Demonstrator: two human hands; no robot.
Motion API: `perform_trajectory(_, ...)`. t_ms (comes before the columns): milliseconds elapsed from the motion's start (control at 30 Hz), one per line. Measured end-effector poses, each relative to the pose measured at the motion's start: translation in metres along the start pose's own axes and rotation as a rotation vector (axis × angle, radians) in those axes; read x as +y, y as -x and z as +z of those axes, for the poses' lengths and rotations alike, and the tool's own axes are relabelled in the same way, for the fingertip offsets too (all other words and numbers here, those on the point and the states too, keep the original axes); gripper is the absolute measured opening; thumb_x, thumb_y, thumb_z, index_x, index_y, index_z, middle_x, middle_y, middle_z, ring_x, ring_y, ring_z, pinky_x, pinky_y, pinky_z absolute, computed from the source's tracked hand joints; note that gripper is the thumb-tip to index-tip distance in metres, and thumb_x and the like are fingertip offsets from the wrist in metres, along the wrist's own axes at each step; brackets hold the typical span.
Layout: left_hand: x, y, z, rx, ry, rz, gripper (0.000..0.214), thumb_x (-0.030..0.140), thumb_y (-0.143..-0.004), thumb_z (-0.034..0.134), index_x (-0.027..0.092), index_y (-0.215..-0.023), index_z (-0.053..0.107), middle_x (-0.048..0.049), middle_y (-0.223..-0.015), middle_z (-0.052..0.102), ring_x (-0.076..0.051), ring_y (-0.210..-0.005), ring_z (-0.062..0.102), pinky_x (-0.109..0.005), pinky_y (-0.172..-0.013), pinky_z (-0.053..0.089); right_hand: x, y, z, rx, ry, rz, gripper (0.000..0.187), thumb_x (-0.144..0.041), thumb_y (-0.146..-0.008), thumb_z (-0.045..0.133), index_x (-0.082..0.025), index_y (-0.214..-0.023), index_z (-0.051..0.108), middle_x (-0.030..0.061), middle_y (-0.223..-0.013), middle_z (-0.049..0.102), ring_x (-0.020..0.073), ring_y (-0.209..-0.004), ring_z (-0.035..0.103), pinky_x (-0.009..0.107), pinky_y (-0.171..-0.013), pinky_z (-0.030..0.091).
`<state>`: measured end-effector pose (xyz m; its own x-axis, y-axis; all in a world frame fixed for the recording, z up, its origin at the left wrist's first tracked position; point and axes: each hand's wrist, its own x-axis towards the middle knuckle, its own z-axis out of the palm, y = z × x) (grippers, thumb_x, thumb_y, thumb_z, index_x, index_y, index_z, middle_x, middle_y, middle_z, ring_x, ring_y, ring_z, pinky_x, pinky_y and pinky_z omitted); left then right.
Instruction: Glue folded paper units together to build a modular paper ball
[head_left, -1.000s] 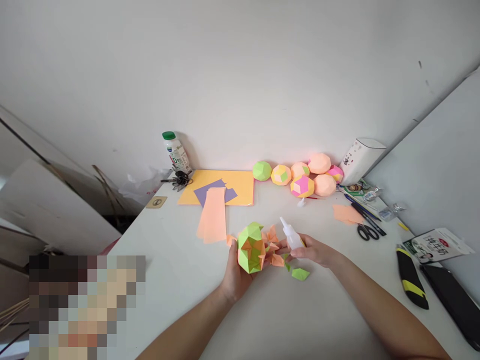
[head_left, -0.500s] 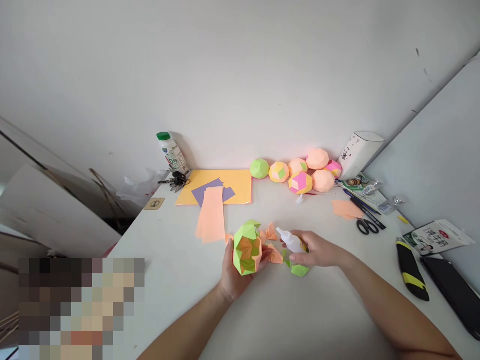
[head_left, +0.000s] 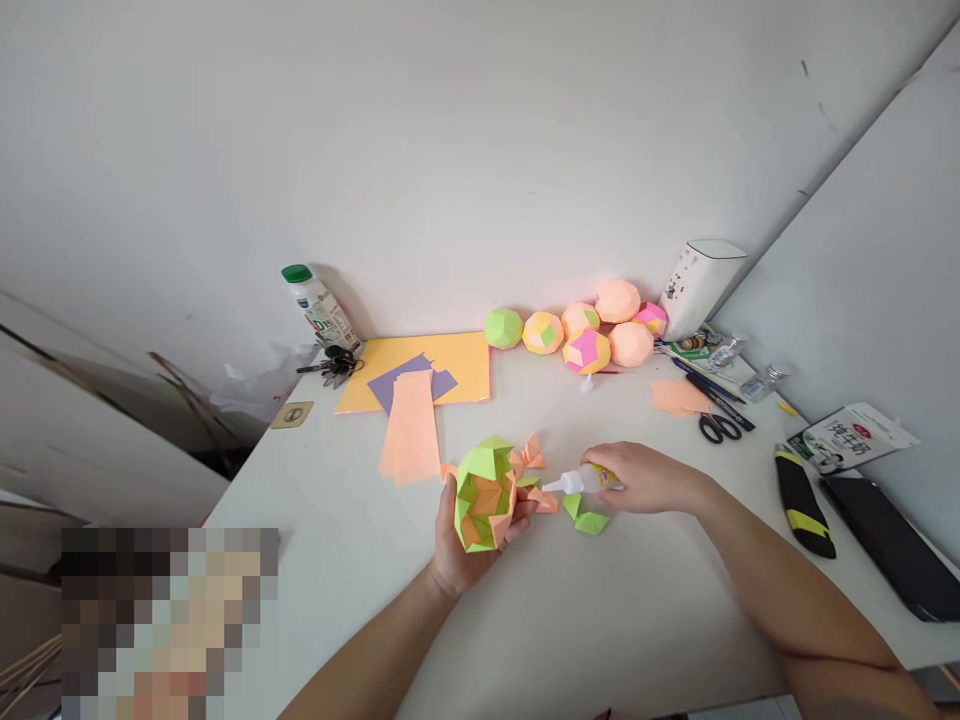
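My left hand [head_left: 459, 545] cups a half-built paper ball [head_left: 484, 492] of green and orange folded pieces just above the white table [head_left: 615, 610]. My right hand [head_left: 645, 478] grips a small white glue bottle [head_left: 579, 481], tipped over so its nozzle points left at the ball. Loose folded pieces lie between the hands: orange ones [head_left: 531, 455] and green ones [head_left: 589, 518].
Several finished paper balls [head_left: 585, 335] line the wall beside a white box [head_left: 697, 285]. Peach paper strips [head_left: 411, 440], purple and yellow sheets [head_left: 442, 365], keys [head_left: 330, 365] and a bottle [head_left: 315, 305] sit at the back left. Scissors [head_left: 716, 425], pens, a black-yellow knife [head_left: 802, 500] and a packet lie right.
My right hand has tilted the glue bottle from upright to lying sideways, its nozzle now close to the ball. The left hand has turned the ball slightly.
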<state>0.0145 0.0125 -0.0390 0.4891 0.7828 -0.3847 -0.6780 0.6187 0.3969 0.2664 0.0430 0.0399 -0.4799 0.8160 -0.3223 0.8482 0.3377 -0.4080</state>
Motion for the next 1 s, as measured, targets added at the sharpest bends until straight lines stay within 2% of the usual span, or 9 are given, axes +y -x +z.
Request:
perform_trajectory(233,0.0005,0.0007,0.0004,-0.023,-0.016,-0.012,0.071,0.067,-0.082,0.035,0.007,-0.101,0.067,-0.0140,-0.096,0.072,-0.026,-0.091,0.067,-0.032,-0.078,0.051,-0.0023,0.0001,0.0003,-0.034,0.018,0.000,0.011,-0.025,-0.072,0.055,-0.020,-0.075,0.046,0.0018,-0.077,0.057,0.0176,-0.069,0.054,0.023,-0.055,0.031)
perform_trajectory(500,-0.0008,0.0011,-0.0006,-0.075,-0.044,-0.010,0.070,0.068,-0.081,0.036,0.008,-0.097,0.068,-0.0142,-0.099,0.071,-0.026,-0.093,0.066,-0.031,-0.079,0.051,-0.0056,-0.0002,0.0039,-0.008,0.046,-0.047,0.013,-0.023,-0.073,0.053,-0.020,-0.071,0.041,0.0010,-0.073,0.055,0.0167,-0.065,0.052,0.024,-0.054,0.030)
perform_trajectory(700,-0.0011,0.0000,-0.0032,-0.100,-0.056,-0.005,0.070,0.068,-0.081,0.037,0.009,-0.098,0.068,-0.0150,-0.100,0.071,-0.026,-0.091,0.067,-0.032,-0.078,0.052,-0.0081,0.0012,0.0049,0.007,0.047,-0.052,0.010,-0.020,-0.072,0.053,-0.020,-0.074,0.044,0.0019,-0.077,0.057,0.0172,-0.067,0.054,0.024,-0.055,0.030)
perform_trajectory(1000,0.0007,0.0003,-0.0046,-0.104,-0.024,0.006,0.069,0.066,-0.082,0.036,0.007,-0.102,0.066,-0.0148,-0.097,0.071,-0.027,-0.092,0.067,-0.032,-0.078,0.052,-0.0066,0.0042,0.0004,-0.045,0.063,-0.033,0.012,-0.024,-0.075,0.055,-0.020,-0.074,0.044,0.0025,-0.078,0.058,0.0182,-0.068,0.056,0.024,-0.057,0.032)
